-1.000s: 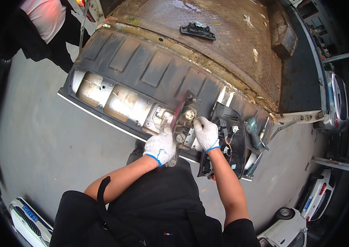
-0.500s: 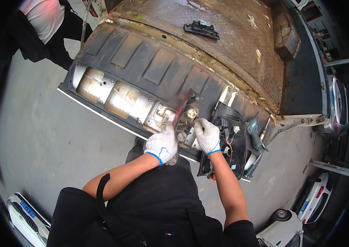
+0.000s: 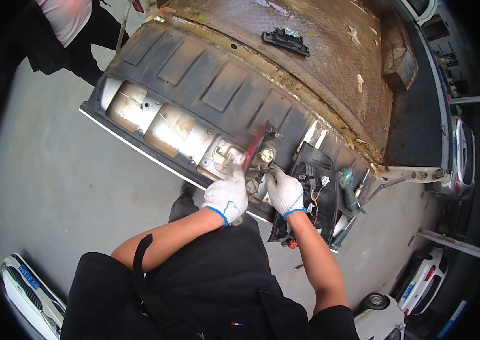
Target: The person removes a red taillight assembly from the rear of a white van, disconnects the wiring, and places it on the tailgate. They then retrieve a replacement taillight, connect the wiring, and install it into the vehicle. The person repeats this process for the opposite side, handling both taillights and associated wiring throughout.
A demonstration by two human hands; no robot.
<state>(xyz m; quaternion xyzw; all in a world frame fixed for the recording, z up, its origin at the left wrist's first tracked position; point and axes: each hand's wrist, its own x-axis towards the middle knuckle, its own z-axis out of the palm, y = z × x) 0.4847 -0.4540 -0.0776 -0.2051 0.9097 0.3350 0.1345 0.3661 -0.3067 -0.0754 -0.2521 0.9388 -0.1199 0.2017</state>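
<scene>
My left hand [image 3: 226, 198], in a white knit glove, grips the lower part of a tail light [image 3: 255, 147] held on edge. Its red lens faces left, and round bulb sockets [image 3: 266, 154] show on its back. My right hand [image 3: 285, 193], gloved likewise, is closed with thumb and fingers pinched at the back of the tail light. What lies between those fingertips is too small to make out. Just right of it, a black lamp housing [image 3: 323, 157] with white sockets and coloured wires rests on the lowered tailgate [image 3: 220, 90].
A teal power tool [image 3: 349, 190] lies right of the housing, close to the tailgate's right end. Beyond the tailgate, a black plastic part [image 3: 285, 42] sits on the rusty truck bed [image 3: 330, 73]. Another person [image 3: 73, 34] stands at the far left. Parked cars surround the grey floor [image 3: 81, 187].
The whole view has shifted slightly. Both hands stay at the tail light, with the right one still pinched at its back; the light's tilt has changed only a little.
</scene>
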